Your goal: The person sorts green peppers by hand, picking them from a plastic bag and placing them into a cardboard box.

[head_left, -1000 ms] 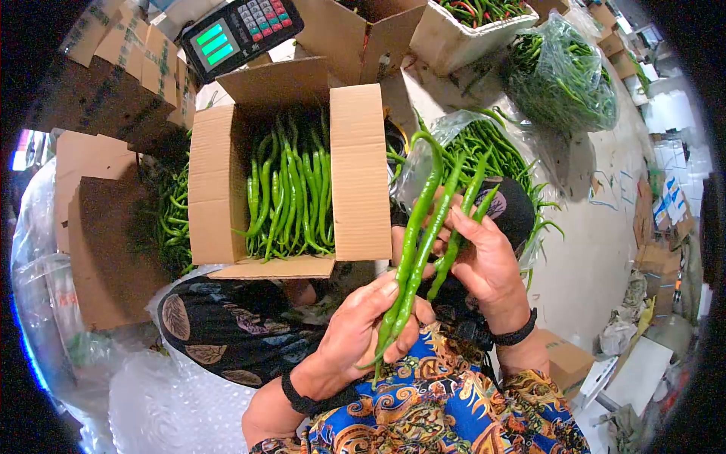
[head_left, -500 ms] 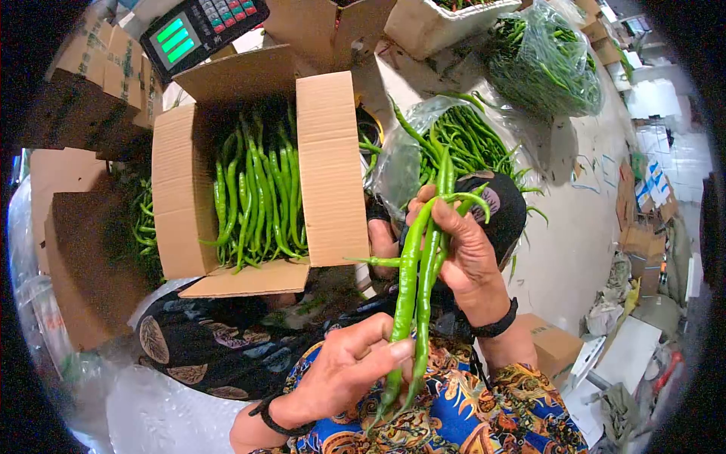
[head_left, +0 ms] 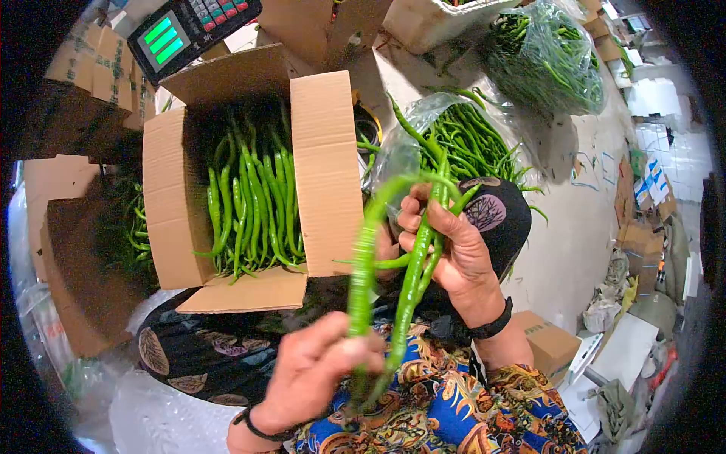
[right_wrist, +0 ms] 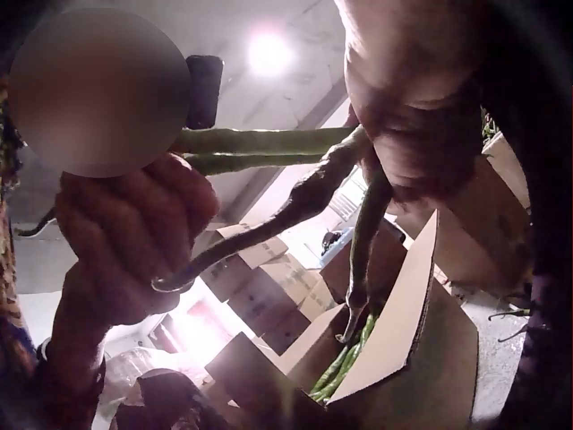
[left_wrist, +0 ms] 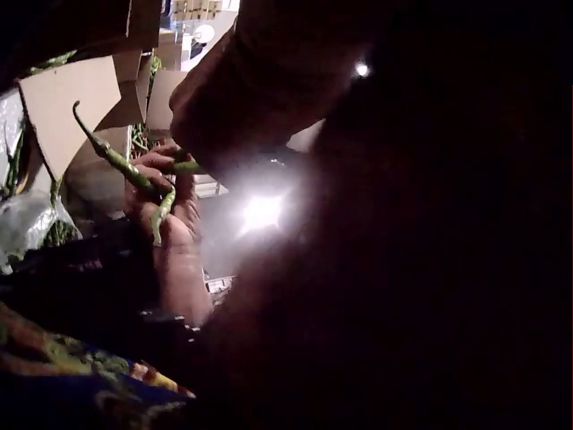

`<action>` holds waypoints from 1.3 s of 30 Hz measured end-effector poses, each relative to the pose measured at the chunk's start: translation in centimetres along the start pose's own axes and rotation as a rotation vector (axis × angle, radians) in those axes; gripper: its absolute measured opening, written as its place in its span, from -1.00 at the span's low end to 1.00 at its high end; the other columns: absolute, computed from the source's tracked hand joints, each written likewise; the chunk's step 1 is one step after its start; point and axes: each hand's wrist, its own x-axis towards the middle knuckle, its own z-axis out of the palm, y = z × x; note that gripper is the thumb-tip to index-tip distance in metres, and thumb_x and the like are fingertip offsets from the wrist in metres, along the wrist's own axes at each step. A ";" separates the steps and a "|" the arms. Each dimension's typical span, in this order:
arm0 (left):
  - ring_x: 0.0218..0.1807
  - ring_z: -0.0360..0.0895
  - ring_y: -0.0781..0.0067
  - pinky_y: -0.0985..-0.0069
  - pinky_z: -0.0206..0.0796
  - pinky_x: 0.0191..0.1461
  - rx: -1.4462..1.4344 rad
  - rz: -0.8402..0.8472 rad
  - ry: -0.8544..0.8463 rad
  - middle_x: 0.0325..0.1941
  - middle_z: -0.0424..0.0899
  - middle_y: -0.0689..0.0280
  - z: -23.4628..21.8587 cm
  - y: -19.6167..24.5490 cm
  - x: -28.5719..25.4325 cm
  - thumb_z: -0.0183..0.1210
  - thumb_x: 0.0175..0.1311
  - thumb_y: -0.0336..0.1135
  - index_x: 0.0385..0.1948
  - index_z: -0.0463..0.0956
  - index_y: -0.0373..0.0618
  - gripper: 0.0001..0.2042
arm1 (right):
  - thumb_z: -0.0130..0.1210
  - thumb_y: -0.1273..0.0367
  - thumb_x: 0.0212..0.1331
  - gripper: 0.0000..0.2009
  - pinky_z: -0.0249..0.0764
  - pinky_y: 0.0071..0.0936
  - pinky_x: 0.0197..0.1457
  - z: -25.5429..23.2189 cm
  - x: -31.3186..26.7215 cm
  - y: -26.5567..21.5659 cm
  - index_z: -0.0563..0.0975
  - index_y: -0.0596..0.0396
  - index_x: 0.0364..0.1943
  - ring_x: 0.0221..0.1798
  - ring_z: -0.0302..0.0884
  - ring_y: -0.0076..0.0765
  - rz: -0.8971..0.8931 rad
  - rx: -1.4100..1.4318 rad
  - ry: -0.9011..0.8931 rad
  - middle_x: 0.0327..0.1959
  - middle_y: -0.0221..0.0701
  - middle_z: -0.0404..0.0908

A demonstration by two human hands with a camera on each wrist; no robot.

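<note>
In the head view the left hand (head_left: 314, 371) pinches the lower end of a long green pepper (head_left: 361, 280), which is blurred. The right hand (head_left: 460, 253) grips several green peppers (head_left: 412, 287) by their upper part, their tips hanging down past the left hand. One more pepper sticks out sideways from the right fingers. In the right wrist view the left hand (right_wrist: 134, 237) is curled at the peppers' far end, and peppers (right_wrist: 286, 210) come out from under the right hand (right_wrist: 412, 116). The left wrist view is mostly dark; the right hand (left_wrist: 170, 215) holds peppers there.
An open cardboard box (head_left: 323, 174) of green peppers stands to the left, with a scale (head_left: 170, 38) behind it. A plastic bag of peppers (head_left: 476, 144) lies beyond the right hand, another bag (head_left: 548, 60) farther back. A closed carton (head_left: 548, 344) is at the right.
The left hand has moved left and down, swinging one pepper away from the others. The right hand has come to hold the peppers near their upper part. The box appears farther left.
</note>
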 end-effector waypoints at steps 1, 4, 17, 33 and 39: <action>-0.40 0.60 0.48 0.51 0.46 -0.28 0.003 0.083 0.131 -0.45 0.62 0.21 -0.5 0.4 -0.8 0.01 0.32 -0.23 -0.22 0.46 -0.30 -0.73 | 0.20 0.34 0.15 -0.70 0.50 -0.54 -0.30 0.1 0.1 0.0 0.47 0.12 -0.06 -0.37 0.48 -0.49 0.003 0.007 -0.004 -0.30 -0.41 0.55; -0.73 0.47 0.42 0.58 0.29 -0.76 -0.590 0.443 0.578 -0.62 0.55 0.17 -4.0 -0.1 -4.1 -0.05 0.37 -0.20 -0.24 0.36 -0.26 -0.74 | 0.14 0.33 0.21 -0.75 0.53 -0.46 -0.25 -0.3 0.0 0.0 0.48 0.10 -0.08 -0.28 0.51 -0.45 0.013 0.052 -0.030 -0.26 -0.39 0.57; 0.17 0.43 0.05 0.31 0.26 0.21 0.717 0.519 0.378 0.13 0.43 -0.11 1.8 -1.1 1.1 0.41 -0.08 -0.28 0.26 0.10 -0.38 -0.15 | 0.14 0.31 0.22 -0.77 0.49 -0.50 -0.10 4.0 -1.9 2.0 0.47 0.08 -0.12 -0.21 0.53 -0.49 0.030 -0.154 -0.090 -0.23 -0.42 0.57; -0.05 0.54 0.41 0.42 0.41 0.05 -0.228 0.226 0.027 -0.04 0.56 0.18 0.4 -3.4 3.7 -0.04 0.38 -0.32 0.12 0.30 -0.28 -0.66 | -0.09 0.33 0.34 -0.73 0.43 -0.59 -0.41 4.2 -2.4 1.9 0.43 0.23 -0.02 -0.43 0.44 -0.57 0.200 -0.499 -0.112 -0.35 -0.43 0.52; -0.07 0.57 0.28 0.39 0.43 0.05 -0.367 0.077 -0.125 -0.03 0.55 0.08 0.1 -4.3 3.7 -0.02 0.38 -0.25 0.09 0.30 -0.32 -0.63 | -0.12 0.32 0.35 -0.68 0.53 -0.29 0.02 1.8 0.4 1.9 0.34 0.25 0.06 -0.03 0.54 -0.23 0.099 -0.190 -0.252 -0.02 -0.14 0.53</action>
